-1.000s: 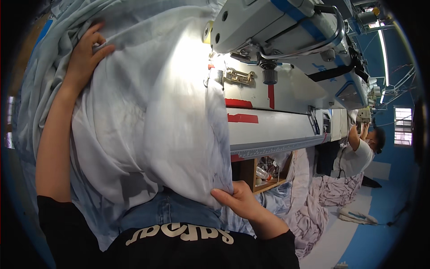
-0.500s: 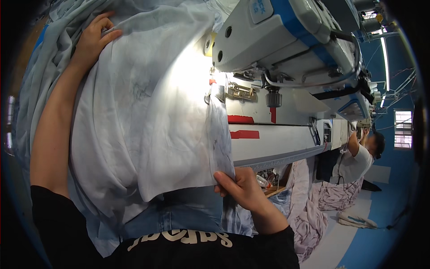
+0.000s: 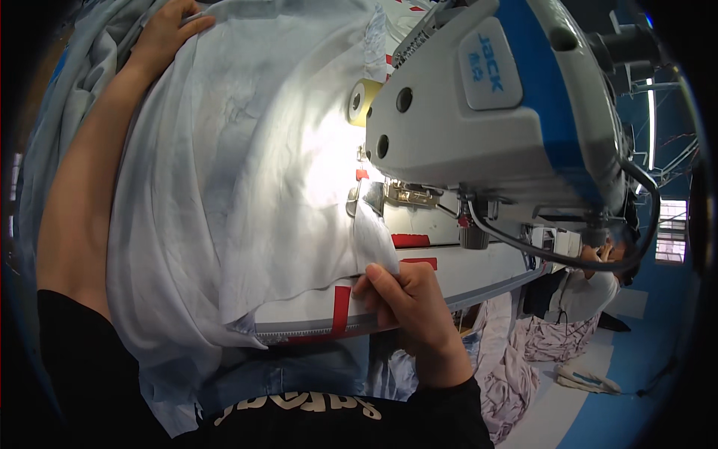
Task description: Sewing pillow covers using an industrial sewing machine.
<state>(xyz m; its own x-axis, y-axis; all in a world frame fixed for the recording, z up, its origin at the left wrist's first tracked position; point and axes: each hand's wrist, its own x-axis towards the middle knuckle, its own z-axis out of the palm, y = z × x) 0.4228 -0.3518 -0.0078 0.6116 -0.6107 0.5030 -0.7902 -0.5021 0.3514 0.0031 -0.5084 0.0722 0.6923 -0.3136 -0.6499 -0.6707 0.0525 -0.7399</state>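
Evidently the pale fabric (image 3: pixel 247 187) had been drawn nearer the sewing machine (image 3: pixel 493 112) than a second earlier, suggesting alignment under the presser foot (image 3: pixel 407 196). It lay across the desk (image 3: pixel 464 266), long axis running from lap to far edge. The right hand (image 3: pixel 407 307) pinched its near corner; the left hand (image 3: pixel 168 34) gripped the far end.

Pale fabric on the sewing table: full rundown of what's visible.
The fabric is thin, pale grey-blue woven cloth, creased and faintly mottled. It drapes over the table and off its near edge toward the lap. Lamp glare whitens it near the machine. The left hand presses its far end; the right hand pinches its near corner by the table edge. More similar cloth is heaped at left.
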